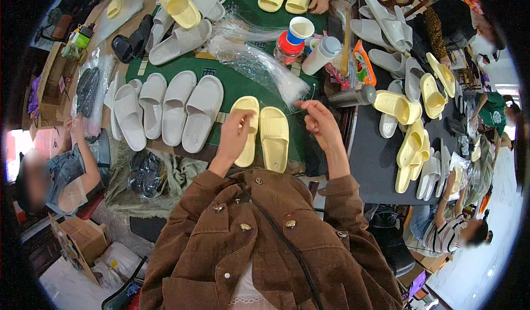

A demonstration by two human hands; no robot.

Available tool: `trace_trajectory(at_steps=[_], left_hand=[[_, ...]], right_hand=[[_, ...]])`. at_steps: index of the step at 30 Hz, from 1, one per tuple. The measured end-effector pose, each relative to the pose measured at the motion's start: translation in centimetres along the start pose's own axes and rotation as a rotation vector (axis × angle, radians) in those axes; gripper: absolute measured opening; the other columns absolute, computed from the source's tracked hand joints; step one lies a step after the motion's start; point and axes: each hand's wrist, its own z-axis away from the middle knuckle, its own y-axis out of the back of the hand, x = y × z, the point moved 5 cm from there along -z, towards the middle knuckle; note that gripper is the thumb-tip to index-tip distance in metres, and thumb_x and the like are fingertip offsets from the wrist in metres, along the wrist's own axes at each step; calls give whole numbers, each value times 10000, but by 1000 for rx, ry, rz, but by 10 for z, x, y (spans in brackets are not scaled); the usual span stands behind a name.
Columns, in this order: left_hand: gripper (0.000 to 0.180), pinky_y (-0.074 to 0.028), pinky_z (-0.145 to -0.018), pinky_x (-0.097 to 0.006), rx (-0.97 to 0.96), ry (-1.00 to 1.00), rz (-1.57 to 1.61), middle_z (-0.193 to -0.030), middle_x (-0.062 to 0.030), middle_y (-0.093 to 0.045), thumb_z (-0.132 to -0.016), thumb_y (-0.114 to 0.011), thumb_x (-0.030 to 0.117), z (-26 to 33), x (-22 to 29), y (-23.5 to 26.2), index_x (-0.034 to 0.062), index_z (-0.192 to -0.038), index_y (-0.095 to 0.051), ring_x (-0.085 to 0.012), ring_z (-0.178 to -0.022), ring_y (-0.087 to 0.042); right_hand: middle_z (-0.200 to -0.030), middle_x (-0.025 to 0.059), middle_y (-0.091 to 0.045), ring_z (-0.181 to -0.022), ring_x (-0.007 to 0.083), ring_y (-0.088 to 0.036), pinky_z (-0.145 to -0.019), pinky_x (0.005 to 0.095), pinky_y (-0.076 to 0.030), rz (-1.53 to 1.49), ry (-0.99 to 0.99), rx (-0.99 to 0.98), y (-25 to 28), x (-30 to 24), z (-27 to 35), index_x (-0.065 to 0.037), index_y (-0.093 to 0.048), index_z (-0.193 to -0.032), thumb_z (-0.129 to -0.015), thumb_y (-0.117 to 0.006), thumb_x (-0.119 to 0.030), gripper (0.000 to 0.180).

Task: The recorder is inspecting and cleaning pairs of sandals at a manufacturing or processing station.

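A pair of pale yellow slide slippers lies in front of me at the table's near edge, the left slipper (244, 154) beside the right slipper (274, 138). My left hand (234, 137) hovers over the left one, its fingers curled together and slightly blurred. Up and to the right, my right hand (324, 125) is raised with thumb and forefinger drawn in. Anything in either hand is too small to make out. Just beyond my right fingertips ends a bundle of thin clear plastic strands (265, 72), spread across the green table top (232, 80).
Several grey slippers (202, 114) stand in a row at left. A red-lidded jar with a paper cup (301, 29) and a white bottle (321, 56) stand beyond the strands. More slippers cover the dark right-hand table (370, 161). Another person's hand (320, 3) is across the table.
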Motion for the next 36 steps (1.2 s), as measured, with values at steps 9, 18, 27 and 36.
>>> trace_trajectory(at_steps=[9,18,27,36], left_hand=[[486,-335,-956,-376,-30,15,-314,-1373,-206,-189,-774,-534,5,38,-28,9,37,-1239,-394,-371,-1192,-341],[363,-416,-837,-365,-59,245,-171,-1299,-183,-335,-794,-548,36,109,-86,3,48,-1151,-488,-325,-1047,-476],[351,-438,-779,-335,-122,280,-115,-1291,-164,-355,-799,-533,32,101,-82,-7,48,-1148,-497,-299,-974,-518],[352,-457,-689,-287,-275,285,-33,-1233,-142,-421,-804,-508,16,69,-77,-28,39,-1155,-494,-236,-830,-564]], right_hand=[[-770,30,-573,-628,99,-518,-563,201,-443,-142,-139,665,91,149,-78,-1,-623,-887,-816,-559,-46,105],[-636,17,-575,-567,86,-517,-499,210,-407,753,-92,491,96,150,-114,4,-661,-807,-798,-554,-65,127],[-819,41,-571,-707,129,-561,-656,217,-470,201,-29,536,101,121,-122,7,-599,-935,-844,-504,-45,141],[-880,16,-602,-744,91,-559,-636,198,-439,-198,89,479,58,110,-59,-47,-567,-1010,-861,-551,-151,182]])
